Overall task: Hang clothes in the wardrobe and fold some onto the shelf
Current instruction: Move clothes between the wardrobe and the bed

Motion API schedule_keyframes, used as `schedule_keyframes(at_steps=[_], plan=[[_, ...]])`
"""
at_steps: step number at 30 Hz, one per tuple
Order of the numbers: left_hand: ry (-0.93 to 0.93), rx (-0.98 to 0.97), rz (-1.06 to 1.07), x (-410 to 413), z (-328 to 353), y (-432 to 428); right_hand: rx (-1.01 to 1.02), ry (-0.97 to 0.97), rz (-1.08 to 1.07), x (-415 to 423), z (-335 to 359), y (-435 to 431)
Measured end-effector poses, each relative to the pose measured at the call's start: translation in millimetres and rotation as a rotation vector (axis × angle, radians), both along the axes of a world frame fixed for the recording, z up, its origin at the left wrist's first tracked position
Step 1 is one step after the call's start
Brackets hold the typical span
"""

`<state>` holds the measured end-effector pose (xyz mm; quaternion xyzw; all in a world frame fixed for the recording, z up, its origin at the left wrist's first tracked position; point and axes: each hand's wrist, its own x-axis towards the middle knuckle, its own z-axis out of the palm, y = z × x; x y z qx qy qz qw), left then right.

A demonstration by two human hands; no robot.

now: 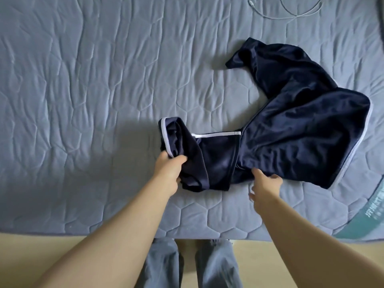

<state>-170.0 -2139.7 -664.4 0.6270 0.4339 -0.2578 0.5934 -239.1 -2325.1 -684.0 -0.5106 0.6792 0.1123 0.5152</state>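
Item: one dark navy, glossy garment with white piping (291,125), which lay crumpled on the grey quilted mattress (83,80), near its front edge. We gripped its bunched, white-edged end in our left hand (169,169), fingers curled round the cloth, while our right hand (266,186) was open, fingertips just touching the near hem. Risk, in our judgement: with only one end held, the slippery-looking fabric could slide or bunch during folding, and the twisted far portion could fold in crooked.

Garment (291,129) spread on bed (83,100), right of centre. Left hand (169,169) on its left end, right hand (265,187) at near edge. Cable (295,9) far right.
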Motion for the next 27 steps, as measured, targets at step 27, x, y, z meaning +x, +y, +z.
schedule_keyframes(at_steps=[27], plan=[[0.123,0.756,-1.397,-7.0,-25.2,-2.0,-0.035,0.114,1.005,-31.0,21.4,4.3]])
